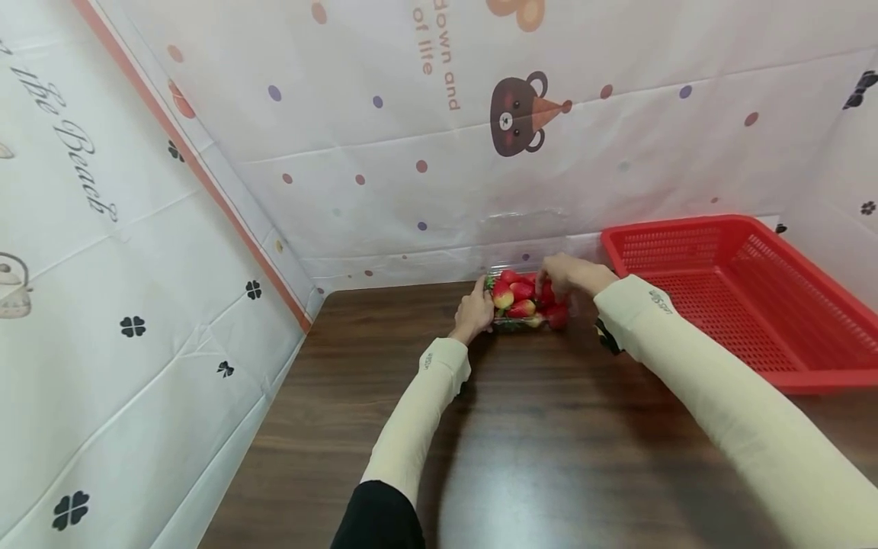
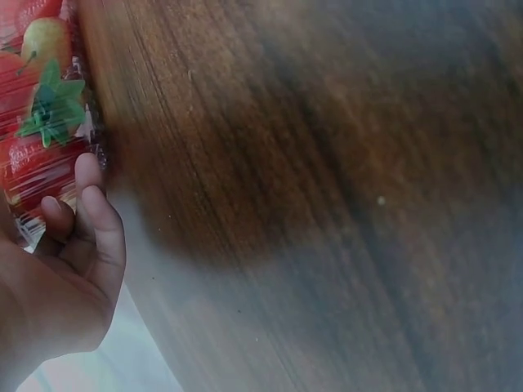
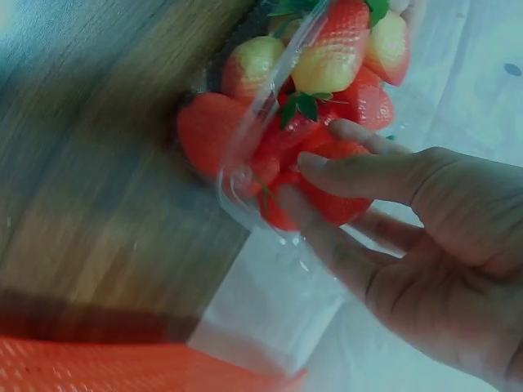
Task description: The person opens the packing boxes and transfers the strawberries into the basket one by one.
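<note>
**Strawberries in the clear box, both hands on it**

The clear plastic box (image 1: 524, 301) of strawberries (image 3: 327, 73) sits at the far edge of the wooden table (image 1: 549, 442), against the wall sheet. Your left hand (image 1: 475, 311) steadies its left side, fingers curled against it. Your right hand (image 1: 566, 276) pinches one strawberry (image 3: 323, 184) at the right side. The red basket (image 1: 748, 290) to the right holds nothing visible, so judging by that, nearly all the fruit remains boxed.

Dark wooden table (image 1: 549, 457), cartoon-printed walls (image 1: 411, 152)
</note>
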Demonstrator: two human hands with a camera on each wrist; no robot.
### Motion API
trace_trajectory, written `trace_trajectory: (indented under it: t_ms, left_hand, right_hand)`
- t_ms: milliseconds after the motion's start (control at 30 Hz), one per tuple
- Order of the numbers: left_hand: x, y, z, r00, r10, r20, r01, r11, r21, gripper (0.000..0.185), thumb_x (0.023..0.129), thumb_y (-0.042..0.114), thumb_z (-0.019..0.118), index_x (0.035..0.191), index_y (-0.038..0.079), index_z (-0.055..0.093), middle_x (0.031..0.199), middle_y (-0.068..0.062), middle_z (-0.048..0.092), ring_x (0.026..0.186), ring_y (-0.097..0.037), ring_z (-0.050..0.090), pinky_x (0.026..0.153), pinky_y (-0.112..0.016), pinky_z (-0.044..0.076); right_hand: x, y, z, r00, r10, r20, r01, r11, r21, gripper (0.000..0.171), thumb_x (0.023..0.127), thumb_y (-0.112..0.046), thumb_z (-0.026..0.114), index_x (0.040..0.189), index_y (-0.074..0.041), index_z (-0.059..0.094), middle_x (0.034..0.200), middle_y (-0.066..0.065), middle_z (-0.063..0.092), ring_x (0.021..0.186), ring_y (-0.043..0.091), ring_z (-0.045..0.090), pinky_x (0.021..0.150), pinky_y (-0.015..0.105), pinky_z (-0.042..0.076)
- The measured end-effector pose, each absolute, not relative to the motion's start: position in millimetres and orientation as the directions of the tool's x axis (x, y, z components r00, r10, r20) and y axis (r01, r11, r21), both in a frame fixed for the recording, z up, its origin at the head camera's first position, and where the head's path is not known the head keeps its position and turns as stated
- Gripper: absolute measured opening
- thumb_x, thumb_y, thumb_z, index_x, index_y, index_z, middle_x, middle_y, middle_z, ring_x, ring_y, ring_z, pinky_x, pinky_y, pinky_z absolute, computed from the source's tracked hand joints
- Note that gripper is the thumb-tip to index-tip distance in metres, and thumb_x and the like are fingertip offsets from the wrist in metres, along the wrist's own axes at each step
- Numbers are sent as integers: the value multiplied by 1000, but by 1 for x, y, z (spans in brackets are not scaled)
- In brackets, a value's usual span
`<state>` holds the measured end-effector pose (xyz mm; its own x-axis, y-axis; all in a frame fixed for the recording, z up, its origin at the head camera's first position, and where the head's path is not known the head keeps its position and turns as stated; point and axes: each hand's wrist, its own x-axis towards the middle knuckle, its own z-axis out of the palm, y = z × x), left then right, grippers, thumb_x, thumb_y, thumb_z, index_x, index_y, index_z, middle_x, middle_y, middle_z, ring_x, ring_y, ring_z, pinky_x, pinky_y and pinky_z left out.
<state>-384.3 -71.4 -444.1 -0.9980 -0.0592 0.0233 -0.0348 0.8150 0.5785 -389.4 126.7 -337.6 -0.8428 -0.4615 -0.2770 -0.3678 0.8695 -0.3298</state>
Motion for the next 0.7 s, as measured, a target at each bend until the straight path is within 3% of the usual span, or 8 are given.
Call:
trace_trajectory:
  t_ms: [133,267,433,533,700]
  left_hand:
    - [-385,-73,-445,-998,-55,11,-40,823,567,48,111,32,31,159,30,33,72,-10,73,50,-18,69,80,-42,58]
    - [-386,-73,-446,-998,-61,4,-48,821,569,48,111,32,31,159,31,33,74,-10,73,51,-18,69,82,-42,57]
    - [-387,-71,-449,-998,-66,4,-52,823,565,48,111,31,32,159,31,33,73,-10,73,54,-20,71,81,-41,57]
    - [-387,-70,-452,-999,-52,-1,-43,819,572,48,111,30,32,159,29,33,70,-10,72,53,-20,70,79,-41,58]
    - [-386,-67,-457,-999,-31,-15,-34,817,575,48,112,29,32,160,28,32,67,-9,71,51,-19,68,77,-42,58]
  right_hand:
    - [-392,128,-330,-818,-521,-244,-443,841,-309,43,76,15,56,112,2,73,112,23,67,89,28,59,63,27,51]
    - [-393,130,-319,-799,-569,-196,-504,811,-297,34,88,4,61,121,8,68,118,26,70,102,35,65,84,41,56]
    - [-393,137,-306,-803,-583,-127,-533,796,-288,35,97,-2,59,131,6,64,126,28,67,96,32,63,81,41,52]
    - [-392,148,-302,-792,-607,-68,-568,773,-283,35,97,-1,63,132,5,65,120,27,70,90,30,64,78,42,55]
    - [-391,171,-298,-784,-620,29,-604,752,-263,32,88,-1,75,120,2,72,111,24,69,101,35,60,88,51,53]
